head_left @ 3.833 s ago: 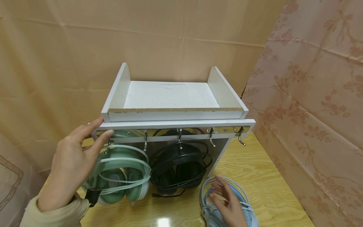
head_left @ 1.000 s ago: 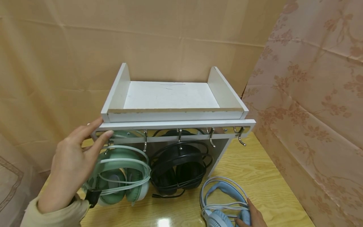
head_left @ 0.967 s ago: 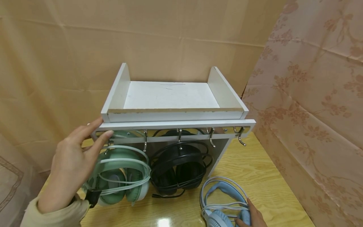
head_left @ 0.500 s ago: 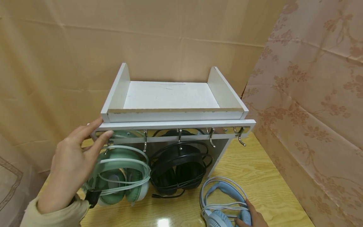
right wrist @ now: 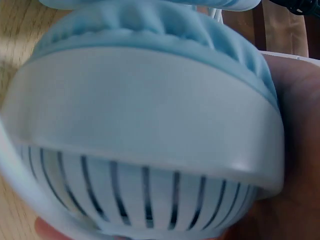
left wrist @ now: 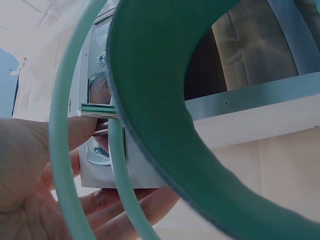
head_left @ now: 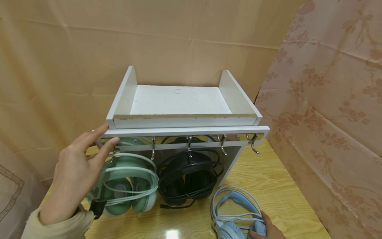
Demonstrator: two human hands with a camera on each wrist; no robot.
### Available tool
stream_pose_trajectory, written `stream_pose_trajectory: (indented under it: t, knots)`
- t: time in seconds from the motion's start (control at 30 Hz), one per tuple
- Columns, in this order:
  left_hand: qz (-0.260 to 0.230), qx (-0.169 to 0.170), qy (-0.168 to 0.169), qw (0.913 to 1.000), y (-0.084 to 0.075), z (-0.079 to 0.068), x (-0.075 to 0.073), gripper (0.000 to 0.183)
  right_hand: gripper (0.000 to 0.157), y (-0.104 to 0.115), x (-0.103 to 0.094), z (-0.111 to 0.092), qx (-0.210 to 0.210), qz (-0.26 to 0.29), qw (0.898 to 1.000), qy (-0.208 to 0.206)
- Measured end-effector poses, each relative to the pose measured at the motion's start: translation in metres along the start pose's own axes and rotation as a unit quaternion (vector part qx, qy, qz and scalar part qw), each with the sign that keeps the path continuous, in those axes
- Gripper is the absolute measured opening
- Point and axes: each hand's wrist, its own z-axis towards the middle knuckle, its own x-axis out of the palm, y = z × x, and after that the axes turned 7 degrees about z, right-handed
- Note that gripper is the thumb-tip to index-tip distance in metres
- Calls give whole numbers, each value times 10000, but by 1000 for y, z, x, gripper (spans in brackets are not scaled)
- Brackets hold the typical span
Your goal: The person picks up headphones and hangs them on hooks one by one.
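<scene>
My left hand [head_left: 74, 162] grips the left end of a white hook rail [head_left: 179, 130], thumb in front. In the left wrist view a green headband [left wrist: 145, 75] and pale cable cover part of that hand. Green headphones [head_left: 128, 171] hang from the leftmost hook; black headphones [head_left: 186, 169] hang near the middle. At the lower right, light blue headphones [head_left: 238, 199] lie on the table, their cable bundled around them. My right hand [head_left: 267, 229] holds their right side. Close up in the right wrist view is a ribbed blue ear cup [right wrist: 145, 105], with the palm beside it.
The rail fronts a white shelf unit [head_left: 182, 99] with upright side panels. Bare metal hooks [head_left: 223, 146] stick out at its right end. Wood-grain table [head_left: 286, 192] extends right of the unit. Beige cloth [head_left: 191, 39] hangs behind; flowered cloth [head_left: 343, 109] hangs at right.
My right hand has moved from over the blue headband down and right to the right side of the headphones, which shift slightly right lately. My left hand stays on the rail.
</scene>
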Motion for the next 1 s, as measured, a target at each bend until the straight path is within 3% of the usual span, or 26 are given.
stream_pose_trajectory:
  t: [0.2,0.43,0.67,0.87,1.0]
  knots:
    - [-24,-54,40,10000,0,0,0,44,82,0,-3,3,86,-59,9994,324]
    - [-24,-7,96,10000,1,0,0,44,72,-7,-1,5,-135,-206,9995,197]
    - [4,-23,64,10000,0,0,0,45,102,-26,0,-8,799,366,9946,561]
    - [0,50,20,10000,0,1,0,44,88,-28,4,-8,967,32,9950,227]
    - [-47,51,127,9999,-1,1,0,45,77,-29,8,-10,760,-178,9968,-165]
